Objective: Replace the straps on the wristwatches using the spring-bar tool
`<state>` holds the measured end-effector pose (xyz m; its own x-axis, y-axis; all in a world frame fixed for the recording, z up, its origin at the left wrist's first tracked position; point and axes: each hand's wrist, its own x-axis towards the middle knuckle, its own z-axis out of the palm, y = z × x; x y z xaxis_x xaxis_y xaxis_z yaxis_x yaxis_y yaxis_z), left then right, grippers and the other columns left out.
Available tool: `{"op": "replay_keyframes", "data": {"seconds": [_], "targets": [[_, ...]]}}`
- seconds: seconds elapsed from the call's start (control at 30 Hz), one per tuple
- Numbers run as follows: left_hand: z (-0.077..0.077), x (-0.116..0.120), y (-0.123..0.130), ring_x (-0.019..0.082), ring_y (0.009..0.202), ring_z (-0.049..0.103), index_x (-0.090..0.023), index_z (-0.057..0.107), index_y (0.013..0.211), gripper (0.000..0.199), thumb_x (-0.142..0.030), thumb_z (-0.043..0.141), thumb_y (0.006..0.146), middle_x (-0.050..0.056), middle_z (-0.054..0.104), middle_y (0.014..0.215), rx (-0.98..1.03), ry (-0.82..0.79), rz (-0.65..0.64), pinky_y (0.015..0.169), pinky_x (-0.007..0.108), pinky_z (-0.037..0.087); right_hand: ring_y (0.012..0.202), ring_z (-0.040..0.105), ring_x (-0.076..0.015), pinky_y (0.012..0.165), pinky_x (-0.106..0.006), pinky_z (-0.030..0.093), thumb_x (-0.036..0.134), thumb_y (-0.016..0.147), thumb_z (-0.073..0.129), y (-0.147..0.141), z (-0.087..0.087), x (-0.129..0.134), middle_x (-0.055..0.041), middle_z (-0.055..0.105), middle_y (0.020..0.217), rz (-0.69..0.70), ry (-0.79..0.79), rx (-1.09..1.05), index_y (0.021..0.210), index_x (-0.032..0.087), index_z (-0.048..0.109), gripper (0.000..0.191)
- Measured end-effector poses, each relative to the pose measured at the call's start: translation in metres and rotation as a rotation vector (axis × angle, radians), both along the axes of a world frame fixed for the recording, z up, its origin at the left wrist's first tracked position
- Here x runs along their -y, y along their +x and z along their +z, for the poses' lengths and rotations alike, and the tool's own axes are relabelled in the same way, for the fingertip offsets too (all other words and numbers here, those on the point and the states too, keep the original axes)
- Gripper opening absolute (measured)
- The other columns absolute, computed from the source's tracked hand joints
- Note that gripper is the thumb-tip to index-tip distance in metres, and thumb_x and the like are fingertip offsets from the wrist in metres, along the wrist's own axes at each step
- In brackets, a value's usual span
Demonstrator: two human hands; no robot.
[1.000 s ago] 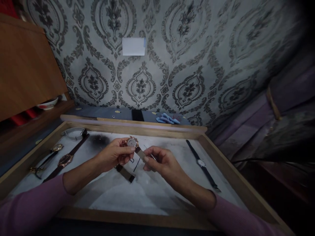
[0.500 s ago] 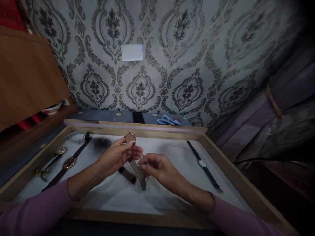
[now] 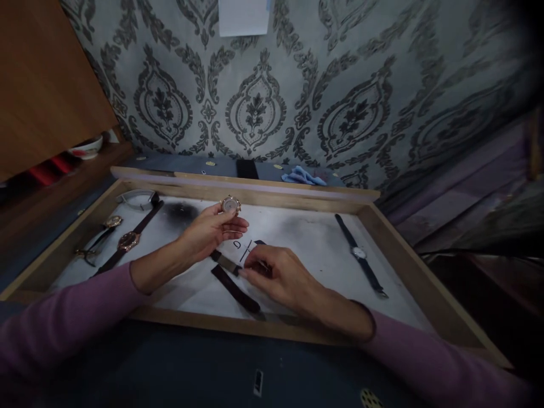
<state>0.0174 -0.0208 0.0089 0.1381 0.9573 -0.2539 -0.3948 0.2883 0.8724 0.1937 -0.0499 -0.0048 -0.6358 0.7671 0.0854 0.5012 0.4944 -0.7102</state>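
Observation:
Between the thumb and fingers of my left hand [image 3: 215, 231] is a round rose-gold watch case [image 3: 230, 204] without a strap. My right hand [image 3: 278, 275] is low over the tray's middle, thumb and fingers bent together; what they hold, if anything, is hidden. A dark brown strap piece [image 3: 236, 290] lies on the white lining below the hands. A shorter strap piece [image 3: 226, 262] rests between them, its right end by my right fingertips. Small dark parts, including a ring-shaped buckle [image 3: 237, 245], lie near my right hand.
Around the work is a shallow wooden tray [image 3: 204, 326]. Its left side holds a brown watch [image 3: 128, 242], a gold watch [image 3: 113, 221] and a grey band [image 3: 136, 198]. A dark-strapped watch [image 3: 359, 253] lies right. Behind are a blue cloth [image 3: 303, 176] and a black object [image 3: 247, 169].
The view has tilted down. The strap piece that was hanging near my right hand now lies on the lining. My left hand still holds the watch case.

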Motion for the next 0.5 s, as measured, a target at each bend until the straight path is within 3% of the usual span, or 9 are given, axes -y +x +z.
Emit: {"op": "replay_keyframes", "data": {"seconds": [0.13, 0.27, 0.5], "targets": [[0.001, -0.005, -0.006, 0.008, 0.055, 0.06, -0.013, 0.054, 0.082, 0.013, -0.01, 0.048, 0.093, 0.003, 0.066, 0.066, -0.065, -0.008, 0.071, 0.054, 0.017, 0.047, 0.064, 0.055, -0.0151, 0.057, -0.027, 0.038, 0.035, 0.078, 0.068, -0.012, -0.001, 0.011, -0.0046, 0.065, 0.08, 0.155, 0.165, 0.241, 0.087, 0.016, 0.064, 0.022], [0.001, -0.008, -0.011, 0.007, 0.054, 0.058, -0.013, 0.056, 0.082, 0.012, -0.009, 0.05, 0.092, 0.002, 0.064, 0.066, -0.077, 0.004, 0.112, 0.051, 0.016, 0.044, 0.069, 0.056, -0.0167, 0.058, -0.028, 0.037, 0.029, 0.077, 0.069, -0.019, 0.002, 0.012, -0.0058, 0.066, 0.086, 0.236, 0.151, 0.42, 0.09, 0.014, 0.063, 0.021], [-0.002, -0.011, -0.015, 0.007, 0.055, 0.057, -0.013, 0.058, 0.082, 0.011, -0.011, 0.051, 0.091, 0.002, 0.064, 0.068, -0.067, 0.016, 0.078, 0.051, 0.017, 0.043, 0.071, 0.056, -0.017, 0.061, -0.029, 0.038, 0.016, 0.079, 0.056, -0.016, -0.001, 0.01, -0.0076, 0.066, 0.084, 0.246, 0.186, 0.443, 0.09, 0.012, 0.064, 0.013]]}}
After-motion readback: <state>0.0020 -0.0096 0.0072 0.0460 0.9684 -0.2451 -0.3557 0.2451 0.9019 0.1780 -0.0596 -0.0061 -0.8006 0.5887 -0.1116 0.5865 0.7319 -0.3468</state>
